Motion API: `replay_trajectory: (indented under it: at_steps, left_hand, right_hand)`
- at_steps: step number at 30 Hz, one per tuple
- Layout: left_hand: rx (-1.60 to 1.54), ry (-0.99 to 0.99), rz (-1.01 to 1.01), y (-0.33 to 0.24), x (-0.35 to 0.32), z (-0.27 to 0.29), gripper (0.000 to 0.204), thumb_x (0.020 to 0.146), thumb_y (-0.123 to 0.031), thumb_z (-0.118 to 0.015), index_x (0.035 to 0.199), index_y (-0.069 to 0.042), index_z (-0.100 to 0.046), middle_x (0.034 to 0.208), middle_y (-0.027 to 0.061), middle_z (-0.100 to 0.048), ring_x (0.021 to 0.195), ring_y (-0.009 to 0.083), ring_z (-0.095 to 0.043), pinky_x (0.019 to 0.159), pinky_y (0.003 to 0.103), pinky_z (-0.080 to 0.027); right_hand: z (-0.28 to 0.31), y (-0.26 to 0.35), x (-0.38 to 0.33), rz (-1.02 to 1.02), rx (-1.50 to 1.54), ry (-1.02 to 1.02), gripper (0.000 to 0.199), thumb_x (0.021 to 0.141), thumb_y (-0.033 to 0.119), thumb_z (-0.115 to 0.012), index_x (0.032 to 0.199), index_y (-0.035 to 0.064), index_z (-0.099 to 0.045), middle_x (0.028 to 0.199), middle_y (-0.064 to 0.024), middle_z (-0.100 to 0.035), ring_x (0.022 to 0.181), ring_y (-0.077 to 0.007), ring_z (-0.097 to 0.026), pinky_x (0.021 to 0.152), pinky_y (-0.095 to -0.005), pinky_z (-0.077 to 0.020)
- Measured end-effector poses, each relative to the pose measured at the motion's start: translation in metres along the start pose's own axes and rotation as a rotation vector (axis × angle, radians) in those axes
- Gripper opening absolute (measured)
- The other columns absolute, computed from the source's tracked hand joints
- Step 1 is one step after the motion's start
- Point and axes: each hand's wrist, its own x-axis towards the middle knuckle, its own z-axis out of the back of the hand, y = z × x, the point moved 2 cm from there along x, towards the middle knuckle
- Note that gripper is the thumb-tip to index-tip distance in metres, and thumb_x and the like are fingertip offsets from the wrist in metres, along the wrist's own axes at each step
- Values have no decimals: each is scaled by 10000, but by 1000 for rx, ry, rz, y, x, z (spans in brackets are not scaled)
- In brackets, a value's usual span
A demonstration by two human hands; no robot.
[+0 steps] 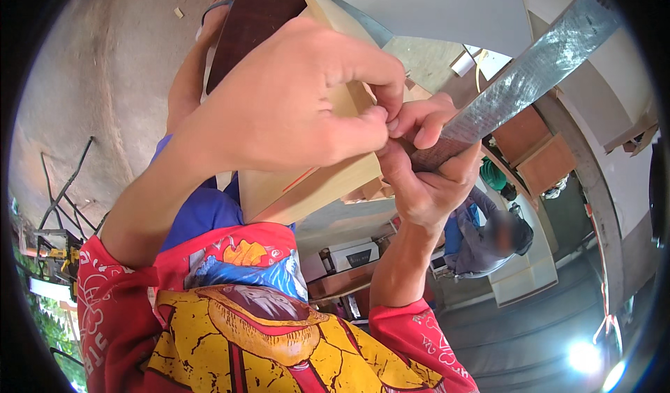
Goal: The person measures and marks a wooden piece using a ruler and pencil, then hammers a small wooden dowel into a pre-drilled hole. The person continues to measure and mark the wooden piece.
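Note:
My left hand [300, 103] is closed in a pinch, thumb and forefinger meeting the fingertips of my right hand [429, 173]. Whatever lies between those fingertips is too small or hidden to make out. My right hand is closed around the lower end of a long flat metal bar [537, 62], which slants up to the upper right. Beneath my hands is a pale wooden piece [321, 191], reaching from near my lap to beyond the left hand. A thin red line marks its face, and my left hand covers much of it.
A dark brown panel [258, 23] lies beyond my left hand, beside a large grey sheet [447, 9]. Another person [481, 236] is at the right, near a pale board [523, 278]. Black metal rods [66, 184] stand at the left.

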Motion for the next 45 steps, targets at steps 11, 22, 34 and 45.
replay_trajectory:
  at_steps: [11,22,34,45]
  left_hand:
    - [-117,23,-43,20,2,5,189,874,13,-802,1062,18,-789,1073,151,-831,1109,304,-807,1014,413,-612]
    - [-116,-80,-140,27,0,-2,175,901,-54,-841,1059,-20,-776,1037,112,-825,980,281,-813,930,361,-621]
    - [-106,-45,-100,26,2,0,231,924,-80,-857,1121,1,-768,1035,125,-826,1000,269,-801,938,366,-606]
    - [-294,-63,31,33,1,-7,212,956,-101,-870,1117,-1,-776,1029,59,-816,1017,146,-744,987,307,-574]
  right_hand:
    - [0,-8,11,40,-20,-12,339,851,-150,-836,964,44,-581,952,-107,-759,842,-151,-715,734,-299,-581]
    - [0,-12,9,61,-16,-7,336,854,-151,-845,960,33,-585,969,-117,-762,877,-155,-729,749,-300,-595]
    - [5,-6,6,20,-89,37,441,831,-172,-843,1040,73,-541,1085,-130,-762,958,-154,-678,859,-291,-538]
    - [8,-11,5,81,-25,1,466,844,-194,-858,1013,82,-522,1086,-168,-784,961,-159,-738,870,-277,-590]
